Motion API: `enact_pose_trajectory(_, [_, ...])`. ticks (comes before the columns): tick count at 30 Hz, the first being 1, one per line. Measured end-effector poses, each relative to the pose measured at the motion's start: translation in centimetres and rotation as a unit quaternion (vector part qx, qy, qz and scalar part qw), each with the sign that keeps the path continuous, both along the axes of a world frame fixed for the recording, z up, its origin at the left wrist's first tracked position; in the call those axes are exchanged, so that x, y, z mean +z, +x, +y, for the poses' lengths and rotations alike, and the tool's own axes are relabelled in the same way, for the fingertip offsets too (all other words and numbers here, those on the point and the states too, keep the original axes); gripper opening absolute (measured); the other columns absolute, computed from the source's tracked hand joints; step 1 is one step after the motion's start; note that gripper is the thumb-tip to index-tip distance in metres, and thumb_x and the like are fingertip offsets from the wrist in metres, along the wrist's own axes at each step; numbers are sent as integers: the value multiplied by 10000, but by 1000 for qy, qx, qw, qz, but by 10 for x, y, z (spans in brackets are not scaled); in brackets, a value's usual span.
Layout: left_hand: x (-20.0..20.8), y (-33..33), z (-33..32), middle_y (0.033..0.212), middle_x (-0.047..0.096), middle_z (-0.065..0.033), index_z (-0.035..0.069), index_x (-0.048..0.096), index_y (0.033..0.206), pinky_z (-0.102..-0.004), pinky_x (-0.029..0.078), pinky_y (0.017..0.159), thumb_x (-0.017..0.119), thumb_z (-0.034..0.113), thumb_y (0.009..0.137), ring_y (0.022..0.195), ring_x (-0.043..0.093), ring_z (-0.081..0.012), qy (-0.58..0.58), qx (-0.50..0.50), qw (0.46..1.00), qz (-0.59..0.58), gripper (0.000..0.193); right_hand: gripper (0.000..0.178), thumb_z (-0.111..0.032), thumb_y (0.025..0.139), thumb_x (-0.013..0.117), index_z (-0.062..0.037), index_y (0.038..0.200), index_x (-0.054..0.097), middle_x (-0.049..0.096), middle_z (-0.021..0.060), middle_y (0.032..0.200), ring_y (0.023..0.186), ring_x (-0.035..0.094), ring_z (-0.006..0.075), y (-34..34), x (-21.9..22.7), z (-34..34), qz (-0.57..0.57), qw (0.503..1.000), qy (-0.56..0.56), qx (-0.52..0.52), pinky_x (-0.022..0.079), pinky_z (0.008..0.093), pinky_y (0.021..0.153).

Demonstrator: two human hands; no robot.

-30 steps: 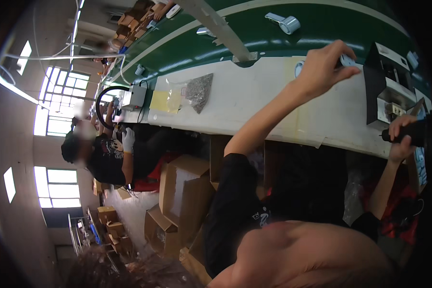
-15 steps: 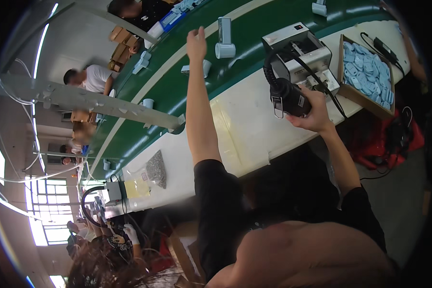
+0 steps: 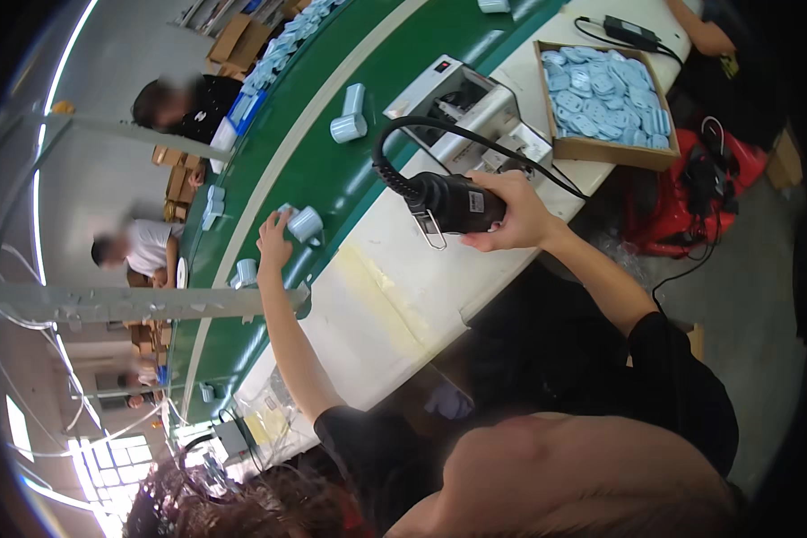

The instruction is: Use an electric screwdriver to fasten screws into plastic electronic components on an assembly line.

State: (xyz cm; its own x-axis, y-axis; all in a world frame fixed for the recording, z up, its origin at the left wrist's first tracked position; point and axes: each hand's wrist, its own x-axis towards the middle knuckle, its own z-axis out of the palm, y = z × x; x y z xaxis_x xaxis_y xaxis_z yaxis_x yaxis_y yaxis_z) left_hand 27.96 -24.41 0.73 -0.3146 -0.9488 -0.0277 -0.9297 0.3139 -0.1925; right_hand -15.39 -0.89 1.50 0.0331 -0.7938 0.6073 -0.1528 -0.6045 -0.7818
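Note:
My left hand (image 3: 274, 244) reaches over the green conveyor belt (image 3: 287, 170), its fingers closed at the narrow end of a light blue plastic part (image 3: 306, 224) with a round cup-like end. Just left of that wrist lies another light blue part (image 3: 243, 273). My right hand (image 3: 518, 212) grips a black electric screwdriver (image 3: 462, 203) with a wire hanging loop and a coiled cable; its bit does not show. It is held above the white table (image 3: 421, 296), in front of a grey-and-white screw feeder (image 3: 457, 112).
A cardboard box (image 3: 614, 152) of flat light blue pieces sits right of the feeder. More blue parts (image 3: 348, 115) ride the belt. A metal beam (image 3: 143, 305) crosses at left. Co-workers (image 3: 188, 112) sit beyond the belt. A red bag (image 3: 690, 202) is by the table.
My left hand has drawn back to the blue part and its fingers have closed there. The view has shifted right. The screwdriver stays in my right hand.

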Motion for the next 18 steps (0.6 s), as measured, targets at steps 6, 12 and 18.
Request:
enact_pose_trajectory(6, [-24, -22, 8, 1388, 420, -34, 197, 454, 1300, -502, 311, 1003, 488, -2, 818, 1296, 365, -260, -115, -49, 991, 42, 523, 397, -276, 665, 792, -50, 922, 590, 584, 59, 614, 484, 577, 169, -4, 0, 4, 5, 1000, -16, 12, 439, 257, 488])
enact_pose_trajectory(12, [-5, -19, 24, 1251, 542, -63, 130, 494, 1268, -452, 280, 1046, 713, 92, 710, 1239, 425, -253, -115, -111, 987, -3, 601, 558, -452, 726, 725, 8, 1023, 614, 643, 82, 797, 730, 609, 159, -47, 23, 30, -70, 979, 98, -166, 471, 294, 675])
enact_pose_trajectory(18, [5, -14, 52, 1321, 482, -131, 98, 412, 1335, -432, 368, 998, 555, 13, 788, 1217, 458, -321, -80, -102, 987, 98, 572, 392, -236, 710, 753, 2, 987, 610, 622, 165, 737, 691, 617, 281, -134, 37, 40, 178, 895, 63, -404, 474, 339, 665])
